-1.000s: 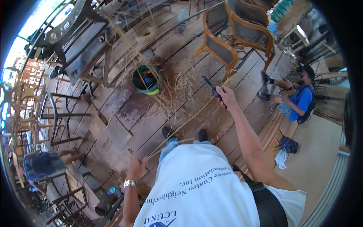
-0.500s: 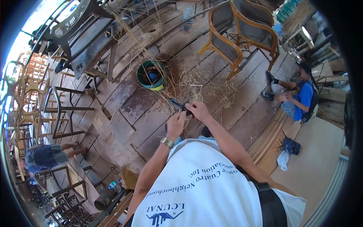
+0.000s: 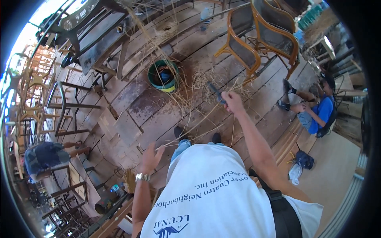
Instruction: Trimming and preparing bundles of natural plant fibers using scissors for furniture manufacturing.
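My right hand (image 3: 233, 102) is closed round a dark grey-green hand tool (image 3: 214, 92), held out over the floor with its rounded end pointing away; its exact kind is too small to tell. Lower left, beside my hip, is my left hand (image 3: 149, 159), wearing a metal watch, its fingers pinched on a thin pale cane strand (image 3: 197, 126). That strand stretches diagonally up toward my right hand. Beyond my hands stands a green bucket (image 3: 152, 75) with dark contents and something blue inside. Loose cane strips (image 3: 206, 84) lie scattered to its right.
Two rattan armchairs (image 3: 243, 39) stand far right. A person in a blue shirt (image 3: 326, 111) sits at the right. At left are metal chair frames (image 3: 63, 106) and another bending person (image 3: 45, 158). A long bench (image 3: 97, 53) with cane bundles stands far left.
My hands have moved apart from close together: the right with the tool up and to the right, the left down and to the left, with a strand now stretched between them.
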A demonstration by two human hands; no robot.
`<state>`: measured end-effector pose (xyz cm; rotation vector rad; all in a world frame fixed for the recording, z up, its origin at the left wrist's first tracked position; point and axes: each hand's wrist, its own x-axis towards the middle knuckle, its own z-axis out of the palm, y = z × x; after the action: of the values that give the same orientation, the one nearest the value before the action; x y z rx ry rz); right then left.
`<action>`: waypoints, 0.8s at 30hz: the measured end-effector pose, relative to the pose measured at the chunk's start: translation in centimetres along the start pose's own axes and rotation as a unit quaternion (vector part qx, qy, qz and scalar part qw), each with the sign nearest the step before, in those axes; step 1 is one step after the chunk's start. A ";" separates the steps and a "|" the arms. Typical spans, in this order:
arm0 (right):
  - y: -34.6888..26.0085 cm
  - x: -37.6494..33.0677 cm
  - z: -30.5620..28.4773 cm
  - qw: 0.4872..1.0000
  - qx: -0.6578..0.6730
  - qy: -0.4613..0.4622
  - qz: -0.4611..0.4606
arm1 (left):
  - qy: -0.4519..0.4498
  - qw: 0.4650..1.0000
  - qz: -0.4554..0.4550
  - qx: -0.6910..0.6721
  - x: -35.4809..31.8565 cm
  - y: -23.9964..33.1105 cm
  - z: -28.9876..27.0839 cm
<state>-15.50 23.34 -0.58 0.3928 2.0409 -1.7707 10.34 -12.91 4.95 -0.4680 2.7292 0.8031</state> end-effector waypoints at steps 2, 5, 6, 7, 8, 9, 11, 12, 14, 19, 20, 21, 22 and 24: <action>0.7 -1.6 3.6 0.998 -0.053 -0.040 -0.021 | -0.051 0.991 0.018 -0.124 3.8 3.5 2.4; 2.6 -3.4 7.3 0.992 -0.095 -0.076 -0.041 | -0.189 0.917 -0.027 -0.349 7.5 11.7 4.4; 3.1 -3.6 8.2 0.988 -0.116 -0.091 -0.046 | -0.215 0.896 -0.032 -0.386 8.8 12.1 6.2; 3.6 -3.8 8.9 0.988 -0.117 -0.093 -0.048 | -0.212 0.897 -0.032 -0.388 9.8 12.1 7.9; 4.0 -3.9 9.4 0.986 -0.126 -0.094 -0.053 | -0.191 0.913 -0.065 -0.354 10.8 11.8 9.6; 4.5 -3.9 9.6 0.985 -0.132 -0.091 -0.055 | -0.173 0.927 -0.098 -0.317 11.3 11.7 10.5; 4.0 -4.1 9.2 0.991 -0.087 -0.092 -0.034 | -0.084 0.961 -0.001 -0.264 10.8 12.0 11.0; 3.8 -4.2 9.2 0.992 -0.050 -0.115 0.010 | 0.013 0.973 0.092 -0.210 10.4 12.0 11.1; 2.1 -4.5 7.7 0.994 0.003 -0.082 0.072 | -0.031 0.962 0.062 -0.263 8.4 13.0 8.3; 2.0 0.2 -6.6 0.990 0.098 0.042 0.092 | -0.128 0.948 0.051 -0.287 -3.1 11.7 -5.2; 2.8 0.9 -8.4 0.990 0.085 0.076 0.082 | -0.154 0.949 0.044 -0.270 -5.3 10.5 -6.7; 3.4 1.6 -9.8 0.990 0.084 0.080 0.081 | -0.180 0.950 0.040 -0.252 -6.8 9.6 -7.8; 4.4 1.9 -10.6 0.985 0.081 0.119 0.095 | -0.184 0.941 -0.007 -0.285 -8.5 9.4 -9.6; 4.9 2.4 -10.9 0.981 0.040 0.149 0.115 | -0.071 0.926 0.002 -0.371 -12.9 6.0 -10.6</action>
<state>-16.65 34.72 -4.80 0.9300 2.0220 -1.7375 18.22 -11.12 20.74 -0.5098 2.2062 1.7946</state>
